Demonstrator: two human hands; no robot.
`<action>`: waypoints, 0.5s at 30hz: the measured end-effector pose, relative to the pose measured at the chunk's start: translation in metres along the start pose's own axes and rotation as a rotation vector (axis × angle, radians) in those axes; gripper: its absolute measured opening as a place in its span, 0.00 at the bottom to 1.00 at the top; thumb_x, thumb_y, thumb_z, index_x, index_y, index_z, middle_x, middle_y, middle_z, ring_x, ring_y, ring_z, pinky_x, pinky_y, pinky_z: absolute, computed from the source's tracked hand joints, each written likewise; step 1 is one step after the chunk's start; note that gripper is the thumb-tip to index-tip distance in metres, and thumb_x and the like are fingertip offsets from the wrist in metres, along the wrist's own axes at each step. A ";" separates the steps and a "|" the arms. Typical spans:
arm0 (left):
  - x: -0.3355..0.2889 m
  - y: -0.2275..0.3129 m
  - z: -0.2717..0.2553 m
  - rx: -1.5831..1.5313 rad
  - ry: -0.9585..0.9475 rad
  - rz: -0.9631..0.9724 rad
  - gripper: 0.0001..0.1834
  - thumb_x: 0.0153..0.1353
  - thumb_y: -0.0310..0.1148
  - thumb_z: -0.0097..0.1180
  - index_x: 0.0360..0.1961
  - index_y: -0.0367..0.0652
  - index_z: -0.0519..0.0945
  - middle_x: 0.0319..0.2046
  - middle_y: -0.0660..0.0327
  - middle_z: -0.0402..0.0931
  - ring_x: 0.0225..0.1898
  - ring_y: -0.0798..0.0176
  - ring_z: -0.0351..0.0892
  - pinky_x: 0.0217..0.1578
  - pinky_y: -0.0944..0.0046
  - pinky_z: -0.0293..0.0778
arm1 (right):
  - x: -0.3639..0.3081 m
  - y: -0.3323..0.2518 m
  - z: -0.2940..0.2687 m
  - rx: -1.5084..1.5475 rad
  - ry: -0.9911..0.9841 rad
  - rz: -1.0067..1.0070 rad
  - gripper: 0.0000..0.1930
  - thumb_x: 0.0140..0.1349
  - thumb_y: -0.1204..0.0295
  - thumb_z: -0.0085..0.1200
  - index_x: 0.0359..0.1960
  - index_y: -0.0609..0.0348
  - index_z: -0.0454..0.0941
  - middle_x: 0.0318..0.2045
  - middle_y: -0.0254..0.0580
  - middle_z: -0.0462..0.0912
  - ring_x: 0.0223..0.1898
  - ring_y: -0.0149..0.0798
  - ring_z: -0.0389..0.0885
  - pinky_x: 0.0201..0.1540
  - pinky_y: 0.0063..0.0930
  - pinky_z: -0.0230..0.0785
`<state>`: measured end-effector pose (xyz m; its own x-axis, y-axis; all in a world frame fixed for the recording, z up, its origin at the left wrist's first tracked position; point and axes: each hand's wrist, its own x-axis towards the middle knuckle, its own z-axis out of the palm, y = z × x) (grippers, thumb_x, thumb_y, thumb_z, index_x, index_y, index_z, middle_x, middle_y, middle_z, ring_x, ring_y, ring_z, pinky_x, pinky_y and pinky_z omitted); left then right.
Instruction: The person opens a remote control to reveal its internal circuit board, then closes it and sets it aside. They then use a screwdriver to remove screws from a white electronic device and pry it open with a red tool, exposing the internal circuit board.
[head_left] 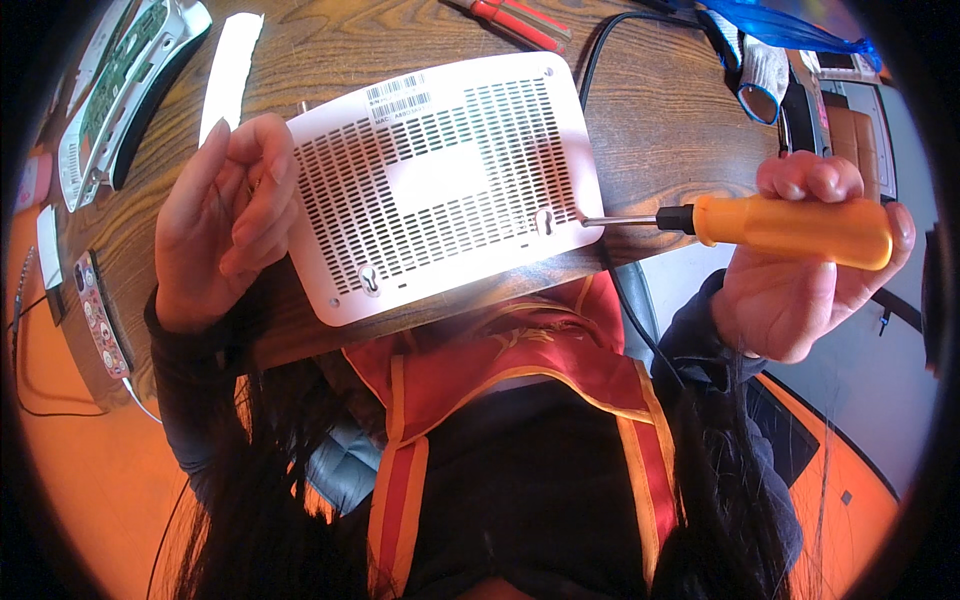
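A white router (pixel 435 180) lies underside up at the table's near edge, showing slotted vents, labels and two keyhole slots. My right hand (pixel 790 270) grips a screwdriver (pixel 790 230) by its yellow handle. Its metal shaft points left, and the tip meets the router's lower right corner. Beside the router's left edge is my left hand (pixel 235 215), its fingers loosely curled and apart with nothing visible in them. Whether those fingers touch the casing is hard to make out.
A casing with a green circuit board (pixel 125 85) lies at the far left, beside a white strip (pixel 232 65). Red-handled pliers (pixel 520 22) rest at the back. A black cable (pixel 597 60) and a glove (pixel 762 85) are at the back right. A patterned phone (pixel 100 315) lies left.
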<state>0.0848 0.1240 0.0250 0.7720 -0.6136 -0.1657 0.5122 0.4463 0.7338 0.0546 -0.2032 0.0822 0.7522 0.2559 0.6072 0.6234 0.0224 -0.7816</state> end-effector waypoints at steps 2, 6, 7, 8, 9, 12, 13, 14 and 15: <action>0.000 0.000 0.000 0.016 0.000 0.002 0.20 0.67 0.44 0.25 0.30 0.40 0.64 0.09 0.70 0.57 0.06 0.78 0.51 0.07 0.80 0.48 | -0.002 0.002 0.003 0.017 0.043 -0.005 0.25 0.54 0.72 0.53 0.54 0.44 0.61 0.45 0.51 0.68 0.44 0.45 0.71 0.41 0.36 0.67; 0.001 0.000 -0.002 0.046 -0.009 0.006 0.19 0.67 0.45 0.27 0.30 0.43 0.64 0.09 0.71 0.57 0.05 0.79 0.52 0.05 0.81 0.51 | -0.003 0.005 0.002 -0.123 0.073 -0.051 0.24 0.54 0.72 0.52 0.54 0.46 0.61 0.45 0.52 0.71 0.44 0.46 0.73 0.40 0.36 0.70; 0.001 0.000 -0.002 0.036 -0.006 0.004 0.19 0.67 0.45 0.27 0.30 0.42 0.64 0.09 0.71 0.57 0.05 0.79 0.52 0.05 0.81 0.51 | -0.004 0.005 0.001 -0.144 0.090 -0.056 0.24 0.55 0.72 0.52 0.54 0.47 0.61 0.45 0.51 0.71 0.44 0.46 0.74 0.40 0.37 0.70; 0.001 0.000 -0.002 0.048 -0.015 0.010 0.19 0.67 0.45 0.27 0.30 0.43 0.64 0.09 0.71 0.57 0.05 0.79 0.52 0.05 0.81 0.51 | -0.004 0.005 0.000 -0.157 0.144 -0.056 0.24 0.55 0.72 0.52 0.54 0.47 0.61 0.44 0.51 0.72 0.43 0.46 0.74 0.41 0.38 0.71; 0.001 -0.001 -0.002 0.049 -0.021 0.014 0.19 0.67 0.45 0.27 0.30 0.43 0.64 0.09 0.70 0.57 0.05 0.79 0.52 0.05 0.81 0.51 | -0.005 0.006 -0.001 -0.170 0.196 -0.056 0.24 0.55 0.72 0.51 0.54 0.48 0.61 0.43 0.50 0.72 0.43 0.46 0.75 0.42 0.39 0.71; 0.001 -0.001 -0.001 0.014 -0.017 0.013 0.20 0.67 0.45 0.25 0.31 0.40 0.64 0.09 0.70 0.57 0.06 0.78 0.51 0.07 0.80 0.48 | -0.007 0.005 -0.003 -0.133 0.286 -0.057 0.23 0.56 0.71 0.51 0.54 0.50 0.61 0.43 0.50 0.72 0.44 0.45 0.75 0.45 0.42 0.71; 0.000 -0.001 -0.001 -0.013 -0.013 0.006 0.21 0.67 0.44 0.24 0.31 0.39 0.64 0.10 0.70 0.57 0.06 0.78 0.50 0.07 0.80 0.47 | -0.007 0.005 -0.003 -0.147 0.303 -0.051 0.22 0.56 0.71 0.51 0.53 0.50 0.61 0.43 0.50 0.72 0.44 0.45 0.75 0.46 0.42 0.71; 0.000 0.000 -0.001 0.015 -0.007 0.006 0.20 0.67 0.45 0.25 0.31 0.40 0.64 0.09 0.70 0.57 0.06 0.78 0.51 0.07 0.80 0.48 | -0.008 0.005 -0.002 -0.173 0.344 -0.037 0.22 0.56 0.71 0.50 0.53 0.50 0.61 0.43 0.49 0.72 0.44 0.45 0.75 0.45 0.41 0.71; 0.000 0.000 -0.001 0.034 -0.002 0.003 0.20 0.67 0.45 0.26 0.30 0.41 0.64 0.09 0.70 0.57 0.05 0.78 0.52 0.06 0.81 0.50 | -0.009 0.006 -0.001 -0.202 0.323 -0.011 0.22 0.56 0.70 0.50 0.53 0.50 0.61 0.43 0.49 0.72 0.44 0.45 0.74 0.45 0.40 0.71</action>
<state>0.0854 0.1244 0.0241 0.7725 -0.6139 -0.1624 0.4972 0.4256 0.7561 0.0518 -0.2066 0.0727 0.7539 -0.0617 0.6541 0.6369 -0.1754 -0.7507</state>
